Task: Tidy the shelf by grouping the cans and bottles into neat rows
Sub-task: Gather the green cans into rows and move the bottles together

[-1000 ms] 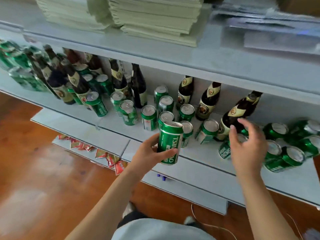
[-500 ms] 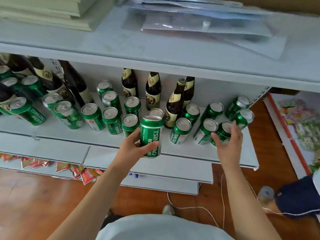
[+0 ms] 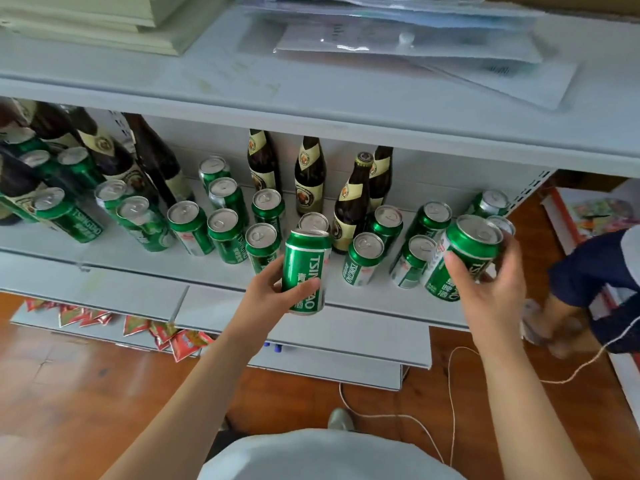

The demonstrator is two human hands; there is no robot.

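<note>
Surroundings: white shelf [image 3: 104, 268] crowded with upright green cans and brown bottles; stacked pale sheets [image 3: 104, 15] and clear plastic sleeves [image 3: 408, 39] on the board above; red snack packets [image 3: 166, 336] on the lowest ledge; white cord [image 3: 450, 386] trailing over the wooden floor; another person's leg [image 3: 595, 282] at far right
In the way: standing cans [image 3: 225, 233] packed just beyond the left fingertips; one bottle [image 3: 353, 202] stands out among the cans, between the two hands; three more bottles [image 3: 310, 174] line the back wall
Left hand [image 3: 270, 296]: fingers curled round a green can [image 3: 306, 271]; thumb across its front, fingers behind; can upright, lifted clear of the shelf, over its front edge
Right hand [image 3: 491, 289]: thumb and fingers wrapped round a second green can [image 3: 464, 258]; can tilted, top leaning toward the back of the shelf; its base near the front edge, contact with the shelf cannot be told
Neighbours of the right fingers: two upright cans [image 3: 412, 261] just left of the thumb; more cans [image 3: 491, 204] behind the fingertips
</note>
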